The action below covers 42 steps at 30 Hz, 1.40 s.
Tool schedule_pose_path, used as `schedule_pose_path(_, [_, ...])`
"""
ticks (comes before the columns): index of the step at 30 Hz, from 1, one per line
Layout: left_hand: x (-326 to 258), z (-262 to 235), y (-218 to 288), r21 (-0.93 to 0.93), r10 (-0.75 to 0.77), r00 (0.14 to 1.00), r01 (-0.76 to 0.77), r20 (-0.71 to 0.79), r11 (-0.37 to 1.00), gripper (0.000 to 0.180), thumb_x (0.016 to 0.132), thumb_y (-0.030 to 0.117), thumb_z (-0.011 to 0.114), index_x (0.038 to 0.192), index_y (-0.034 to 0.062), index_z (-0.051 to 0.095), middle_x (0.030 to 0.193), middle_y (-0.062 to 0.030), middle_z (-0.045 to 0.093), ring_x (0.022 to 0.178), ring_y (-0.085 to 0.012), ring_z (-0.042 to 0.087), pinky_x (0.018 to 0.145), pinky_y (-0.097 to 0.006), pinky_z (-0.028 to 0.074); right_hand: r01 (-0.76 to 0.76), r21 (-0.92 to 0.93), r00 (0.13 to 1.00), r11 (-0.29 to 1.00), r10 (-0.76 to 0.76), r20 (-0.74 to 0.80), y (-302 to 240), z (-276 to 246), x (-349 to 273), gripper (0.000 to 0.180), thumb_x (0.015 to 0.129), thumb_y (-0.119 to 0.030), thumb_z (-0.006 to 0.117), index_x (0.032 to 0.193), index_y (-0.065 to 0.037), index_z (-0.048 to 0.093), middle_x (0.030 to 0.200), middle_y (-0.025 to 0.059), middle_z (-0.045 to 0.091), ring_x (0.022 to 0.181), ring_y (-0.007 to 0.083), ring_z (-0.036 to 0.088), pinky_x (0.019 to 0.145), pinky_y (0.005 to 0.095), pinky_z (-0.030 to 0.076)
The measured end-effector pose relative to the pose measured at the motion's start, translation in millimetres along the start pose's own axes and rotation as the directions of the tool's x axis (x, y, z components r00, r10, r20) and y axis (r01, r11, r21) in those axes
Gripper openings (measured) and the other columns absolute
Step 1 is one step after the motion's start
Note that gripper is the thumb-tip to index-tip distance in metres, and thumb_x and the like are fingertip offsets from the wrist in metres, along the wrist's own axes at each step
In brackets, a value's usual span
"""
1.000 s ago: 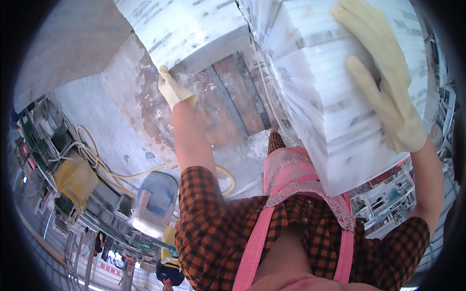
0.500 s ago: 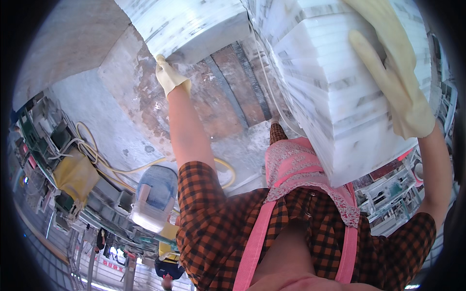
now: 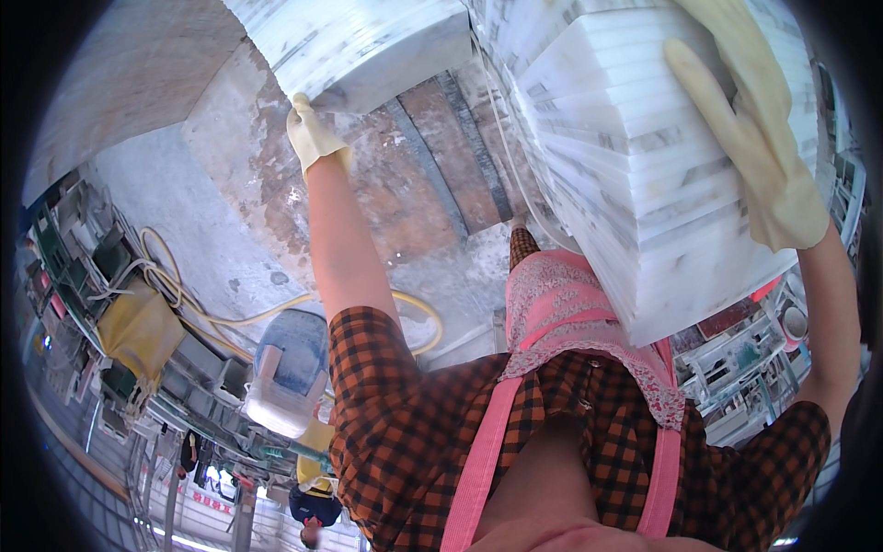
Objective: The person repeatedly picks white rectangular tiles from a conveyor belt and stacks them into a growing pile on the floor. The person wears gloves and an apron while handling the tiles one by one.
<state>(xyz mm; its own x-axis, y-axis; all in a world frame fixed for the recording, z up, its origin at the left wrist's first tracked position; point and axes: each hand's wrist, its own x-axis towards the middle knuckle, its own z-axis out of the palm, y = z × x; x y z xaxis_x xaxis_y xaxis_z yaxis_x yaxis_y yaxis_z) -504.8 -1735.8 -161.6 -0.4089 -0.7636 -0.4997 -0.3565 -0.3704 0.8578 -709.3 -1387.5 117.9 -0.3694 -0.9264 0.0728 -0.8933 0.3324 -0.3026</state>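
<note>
My left hand (image 3: pixel 314 138), in a pale yellow rubber glove, is closed at the near left corner of a grey-veined white marble slab (image 3: pixel 359 55). Its fingers are partly hidden by the slab's edge. On the right rises a tall stack of white marble slabs (image 3: pixel 635 175), their edges showing as many thin layers. Against the outer right side of this stack lies my right hand (image 3: pixel 759 129), gloved alike, thumb and fingers apart. The tips of its fingers run out of view at the top.
Below the slabs are worn brown boards (image 3: pixel 441 156) with dark strips. A yellow hose (image 3: pixel 276 313) curls over the pale floor beside a blue and white stool-like seat (image 3: pixel 290 368). Machinery lines the left, and another person (image 3: pixel 313 511) stands far back.
My left hand has shifted slightly left and up along with the slab's corner. My right hand stays against the stack, which sits a little higher in view.
</note>
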Motion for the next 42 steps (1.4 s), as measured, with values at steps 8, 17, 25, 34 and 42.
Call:
schedule_pose_path(8, [-5.5, -10.8, -0.5, -0.011, 0.051, 0.998, -0.052, -0.033, 0.999, 0.044, 0.101, 0.038, 0.044, 0.123, 0.0003, 0.051, 0.112, -0.0097, 0.059, 0.103, -0.0194, 0.053, 0.096, -0.042, 0.043, -0.035, -0.008, 0.998, 0.999, 0.035, -0.043, -9.6, 1.0, -0.1, 0.048, 0.094, -0.007, 0.049, 0.140, 0.006, 0.043, 0.147, 0.0223, 0.040, 0.142, 0.0337, 0.032, 0.120, 0.0441, 0.021])
schedule_pose_path(17, [-33.4, -13.5, -50.5, 0.157, 0.051, 0.949, -0.002, -0.311, 0.988, 0.029, 0.097, 0.031, 0.048, 0.111, 0.0101, 0.062, 0.111, -0.0110, 0.067, 0.099, -0.0235, 0.062, 0.080, -0.039, 0.050, -0.173, 0.102, 0.984, 0.980, 0.166, 0.070, -20.3, -5.2, 15.4, 0.045, 0.097, -0.006, 0.044, 0.143, -0.002, 0.045, 0.152, 0.0154, 0.038, 0.144, 0.0286, 0.030, 0.119, 0.0387, 0.019])
schedule_pose_path(25, [-32.4, 47.2, -76.8, 0.782, 0.080, 0.803, -0.594, 0.590, 0.188, 0.029, 0.093, 0.025, 0.053, 0.104, 0.0061, 0.071, 0.113, -0.0177, 0.068, 0.109, -0.0347, 0.062, 0.091, -0.039, 0.051, -0.184, 0.081, 0.981, 0.979, 0.178, 0.076, -18.1, -0.6, 10.8, 0.046, 0.098, -0.006, 0.043, 0.144, -0.002, 0.044, 0.152, 0.0163, 0.037, 0.144, 0.0288, 0.030, 0.119, 0.0390, 0.019])
schedule_pose_path(34, [-18.9, 132.9, -155.6, 0.416, -0.033, 0.664, -0.427, 0.747, 0.803, 0.038, 0.098, 0.009, 0.040, 0.130, -0.0050, 0.055, 0.135, -0.0125, 0.058, 0.135, -0.0234, 0.044, 0.113, -0.031, 0.033, -0.231, -0.031, 0.951, 0.972, 0.233, 0.205, -22.7, -13.2, 30.7, 0.048, 0.096, -0.004, 0.040, 0.143, 0.002, 0.041, 0.152, 0.0191, 0.035, 0.143, 0.0313, 0.031, 0.119, 0.0400, 0.018])
schedule_pose_path(42, [-0.2, 201.8, -124.5, 0.042, -0.344, 0.626, 0.445, 0.700, 0.895, 0.051, 0.104, 0.039, 0.032, 0.146, 0.0106, 0.043, 0.140, -0.0079, 0.053, 0.126, -0.0236, 0.049, 0.107, -0.033, 0.038, -0.207, -0.007, 0.923, 0.978, 0.198, 0.330, -6.4, -21.1, 25.0, 0.056, 0.090, 0.000, 0.033, 0.146, 0.010, 0.030, 0.155, 0.0250, 0.028, 0.146, 0.0361, 0.023, 0.119, 0.0428, 0.015])
